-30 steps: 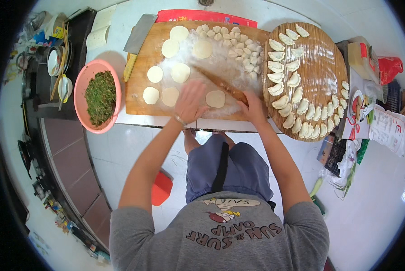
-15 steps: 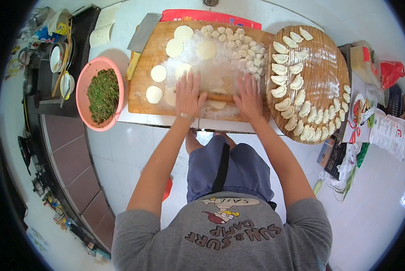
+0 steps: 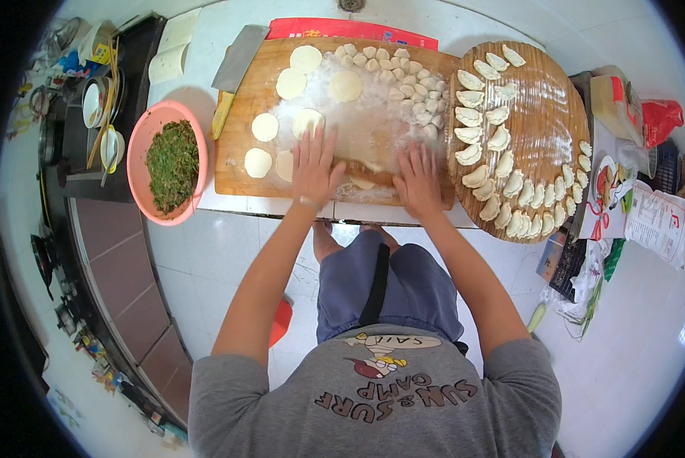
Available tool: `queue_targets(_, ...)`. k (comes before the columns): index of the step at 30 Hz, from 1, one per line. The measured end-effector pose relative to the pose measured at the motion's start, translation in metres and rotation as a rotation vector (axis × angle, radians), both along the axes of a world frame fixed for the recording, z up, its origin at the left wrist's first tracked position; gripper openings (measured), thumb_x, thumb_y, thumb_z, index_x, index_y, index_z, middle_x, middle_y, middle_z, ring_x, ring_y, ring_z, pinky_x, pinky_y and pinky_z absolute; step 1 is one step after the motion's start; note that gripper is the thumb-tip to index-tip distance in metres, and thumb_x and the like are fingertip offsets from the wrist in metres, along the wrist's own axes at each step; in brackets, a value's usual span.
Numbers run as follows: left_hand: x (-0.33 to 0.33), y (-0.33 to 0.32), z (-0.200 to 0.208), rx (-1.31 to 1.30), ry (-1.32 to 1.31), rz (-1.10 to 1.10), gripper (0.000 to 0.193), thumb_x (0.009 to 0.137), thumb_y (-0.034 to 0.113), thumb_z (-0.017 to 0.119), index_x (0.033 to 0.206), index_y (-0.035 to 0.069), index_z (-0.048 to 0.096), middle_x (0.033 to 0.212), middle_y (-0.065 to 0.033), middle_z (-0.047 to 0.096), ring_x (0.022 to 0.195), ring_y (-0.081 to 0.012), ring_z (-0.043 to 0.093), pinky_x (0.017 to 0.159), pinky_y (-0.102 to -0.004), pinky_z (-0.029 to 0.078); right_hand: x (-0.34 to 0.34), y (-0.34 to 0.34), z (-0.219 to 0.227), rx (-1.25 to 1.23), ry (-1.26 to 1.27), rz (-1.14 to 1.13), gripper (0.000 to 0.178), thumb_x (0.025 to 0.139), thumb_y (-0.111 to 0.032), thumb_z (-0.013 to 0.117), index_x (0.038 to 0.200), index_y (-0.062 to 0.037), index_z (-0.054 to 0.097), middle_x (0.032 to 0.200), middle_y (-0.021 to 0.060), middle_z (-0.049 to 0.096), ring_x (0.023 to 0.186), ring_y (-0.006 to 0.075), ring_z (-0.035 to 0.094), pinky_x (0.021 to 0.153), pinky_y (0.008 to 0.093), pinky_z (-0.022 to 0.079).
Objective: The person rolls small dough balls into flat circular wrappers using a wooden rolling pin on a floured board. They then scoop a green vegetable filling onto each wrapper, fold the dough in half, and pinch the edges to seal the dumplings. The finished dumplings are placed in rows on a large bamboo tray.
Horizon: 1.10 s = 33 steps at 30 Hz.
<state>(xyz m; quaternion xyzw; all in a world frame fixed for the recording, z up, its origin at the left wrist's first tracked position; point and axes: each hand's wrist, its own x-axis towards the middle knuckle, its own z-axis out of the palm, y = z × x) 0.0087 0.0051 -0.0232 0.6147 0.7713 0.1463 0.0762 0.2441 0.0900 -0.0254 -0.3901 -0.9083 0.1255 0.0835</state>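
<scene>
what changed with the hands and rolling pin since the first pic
The rolling pin swung from beyond a dough round to lie more crosswise over it. The left hand moved onto its left end; the right hand flattened over its right end. The dumplings, pink bowl and knife stayed put.

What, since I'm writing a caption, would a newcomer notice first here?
Probably the round brown wooden board at the right, bearing pale crescent-shaped dumplings. At the left stands a round pink bowl of chopped green mixture. Between them, the left hand and right hand are on a brown rolling pin over a floured rectangular wooden board.
</scene>
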Motion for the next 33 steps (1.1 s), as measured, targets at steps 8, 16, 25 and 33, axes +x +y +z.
queue_targets(8, 0.005, -0.010, 0.006, 0.171, -0.103, 0.070, 0.066, 0.092, 0.039, 0.044, 0.146, 0.006, 0.027, 0.152, -0.0198, 0.021, 0.139, -0.0403, 0.018, 0.113, -0.0518, 0.014, 0.010, 0.002, 0.007, -0.396, 0.033, -0.016, 0.032, 0.090, -0.031, 0.055, 0.110, -0.0052, 0.056, 0.089, 0.0143, 0.061, 0.078, 0.0359, 0.058, 0.072, 0.0426, 0.046)
queue_targets(16, 0.064, 0.010, -0.011, -0.009, -0.139, -0.159, 0.071, 0.088, 0.034, 0.054, 0.144, 0.000, 0.027, 0.152, -0.0171, 0.021, 0.140, -0.0323, 0.021, 0.114, -0.0485, 0.014, 0.012, 0.002, 0.008, -1.237, 0.677, -0.567, 0.034, 0.099, -0.036, 0.044, 0.097, -0.0049, 0.057, 0.067, 0.0023, 0.053, 0.061, 0.0101, 0.052, 0.053, 0.0243, 0.042)
queue_targets(25, 0.087, 0.037, -0.001, -0.024, 0.054, -0.278, 0.072, 0.087, 0.046, 0.051, 0.143, 0.003, 0.032, 0.153, -0.0122, 0.022, 0.141, -0.0294, 0.020, 0.115, -0.0457, 0.015, 0.017, -0.007, 0.020, -1.359, 0.982, -0.799, 0.035, 0.099, -0.041, 0.042, 0.091, -0.0094, 0.056, 0.067, -0.0017, 0.052, 0.054, 0.0047, 0.046, 0.045, 0.0181, 0.034)
queue_targets(33, 0.079, 0.062, -0.035, -0.086, 0.030, -0.267, 0.068, 0.089, 0.046, 0.047, 0.144, 0.009, 0.032, 0.153, -0.0140, 0.021, 0.141, -0.0340, 0.017, 0.114, -0.0503, 0.011, 0.013, -0.007, 0.025, -1.280, 0.936, -0.728, 0.035, 0.099, -0.040, 0.042, 0.089, -0.0084, 0.054, 0.066, -0.0015, 0.051, 0.055, 0.0057, 0.045, 0.048, 0.0195, 0.036)
